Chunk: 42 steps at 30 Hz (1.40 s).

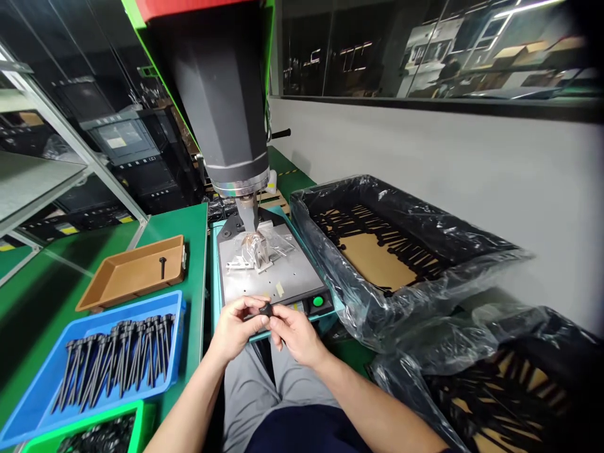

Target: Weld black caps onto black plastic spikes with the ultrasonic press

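Note:
My left hand (236, 326) and my right hand (296, 333) meet in front of the press, fingertips closed on a small black plastic part (267, 309). Much of the part is hidden by the fingers, so its full shape does not show. Just beyond the hands lies the metal base plate (295, 275) of the press, with a green button (318, 301) at its front right. A metal fixture (260, 255) with clear plastic film around it stands on the plate. Above the fixture hangs the tapered metal press head (248, 215).
To the left, a blue tray (177, 343) holds many long black stemmed parts; a brown tray (113, 286) has one. Small black pieces fill a green bin (139, 421). At right are a plastic-lined black crate (453, 223) with black parts on cardboard and another lined crate (401, 377).

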Each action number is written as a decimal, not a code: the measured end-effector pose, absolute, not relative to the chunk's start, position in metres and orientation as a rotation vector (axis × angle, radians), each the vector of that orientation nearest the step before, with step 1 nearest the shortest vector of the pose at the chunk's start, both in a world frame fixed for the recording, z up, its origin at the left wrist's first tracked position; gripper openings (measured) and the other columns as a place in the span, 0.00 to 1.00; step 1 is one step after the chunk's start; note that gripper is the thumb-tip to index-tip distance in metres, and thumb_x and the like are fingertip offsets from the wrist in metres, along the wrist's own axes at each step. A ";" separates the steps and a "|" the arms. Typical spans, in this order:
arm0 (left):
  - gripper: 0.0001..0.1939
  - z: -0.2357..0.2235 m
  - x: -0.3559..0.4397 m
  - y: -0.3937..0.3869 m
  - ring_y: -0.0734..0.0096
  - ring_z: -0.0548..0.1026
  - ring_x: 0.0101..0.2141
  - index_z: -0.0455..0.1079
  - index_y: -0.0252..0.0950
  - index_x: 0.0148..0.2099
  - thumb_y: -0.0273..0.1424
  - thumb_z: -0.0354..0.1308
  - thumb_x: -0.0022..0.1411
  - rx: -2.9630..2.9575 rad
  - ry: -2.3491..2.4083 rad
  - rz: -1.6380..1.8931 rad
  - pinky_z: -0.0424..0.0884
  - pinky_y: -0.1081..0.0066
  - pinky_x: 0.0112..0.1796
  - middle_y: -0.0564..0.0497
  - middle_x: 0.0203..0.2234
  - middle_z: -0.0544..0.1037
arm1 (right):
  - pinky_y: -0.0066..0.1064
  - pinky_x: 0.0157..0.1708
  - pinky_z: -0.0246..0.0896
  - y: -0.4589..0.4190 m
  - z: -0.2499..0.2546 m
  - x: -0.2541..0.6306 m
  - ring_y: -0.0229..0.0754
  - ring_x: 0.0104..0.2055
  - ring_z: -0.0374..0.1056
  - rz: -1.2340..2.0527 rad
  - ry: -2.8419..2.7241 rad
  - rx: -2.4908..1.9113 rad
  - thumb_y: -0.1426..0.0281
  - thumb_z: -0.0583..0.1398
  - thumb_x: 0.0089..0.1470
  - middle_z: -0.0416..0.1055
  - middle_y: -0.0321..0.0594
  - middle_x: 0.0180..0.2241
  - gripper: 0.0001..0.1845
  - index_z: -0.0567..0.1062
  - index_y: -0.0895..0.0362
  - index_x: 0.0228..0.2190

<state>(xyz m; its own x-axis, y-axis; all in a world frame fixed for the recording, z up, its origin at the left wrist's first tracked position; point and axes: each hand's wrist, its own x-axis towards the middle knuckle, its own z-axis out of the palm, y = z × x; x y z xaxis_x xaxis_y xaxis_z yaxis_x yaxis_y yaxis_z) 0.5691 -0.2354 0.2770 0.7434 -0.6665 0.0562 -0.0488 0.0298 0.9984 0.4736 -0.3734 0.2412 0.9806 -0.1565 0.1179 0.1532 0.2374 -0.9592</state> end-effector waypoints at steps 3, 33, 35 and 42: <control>0.09 0.272 0.569 -0.240 0.62 0.76 0.43 0.76 0.37 0.38 0.32 0.67 0.53 1.591 -0.689 -0.413 0.69 0.62 0.47 0.44 0.43 0.80 | 0.28 0.25 0.60 -0.377 0.239 0.477 0.35 0.22 0.64 -0.228 0.008 -1.269 0.56 0.58 0.59 0.67 0.34 0.22 0.18 0.74 0.58 0.35; 0.30 0.226 0.632 -0.305 0.61 0.70 0.55 0.63 0.48 0.58 0.26 0.64 0.54 0.784 0.038 -0.386 0.70 0.66 0.51 0.48 0.58 0.67 | 0.36 0.42 0.65 -0.428 0.189 0.634 0.43 0.37 0.71 -0.431 0.187 -1.339 0.61 0.64 0.44 0.75 0.41 0.33 0.18 0.71 0.57 0.36; 0.26 0.226 0.634 -0.307 0.62 0.70 0.55 0.67 0.45 0.53 0.24 0.65 0.52 0.794 0.050 -0.361 0.70 0.68 0.50 0.48 0.60 0.64 | 0.36 0.41 0.65 -0.427 0.191 0.640 0.43 0.36 0.71 -0.459 0.169 -1.388 0.62 0.62 0.45 0.75 0.40 0.32 0.16 0.71 0.57 0.36; 0.27 0.227 0.628 -0.310 0.57 0.67 0.58 0.66 0.43 0.54 0.27 0.66 0.52 0.916 -0.037 -0.254 0.71 0.70 0.47 0.46 0.65 0.55 | 0.38 0.41 0.64 -0.433 0.199 0.647 0.44 0.37 0.68 -0.609 0.167 -1.609 0.67 0.62 0.45 0.71 0.41 0.36 0.13 0.73 0.56 0.36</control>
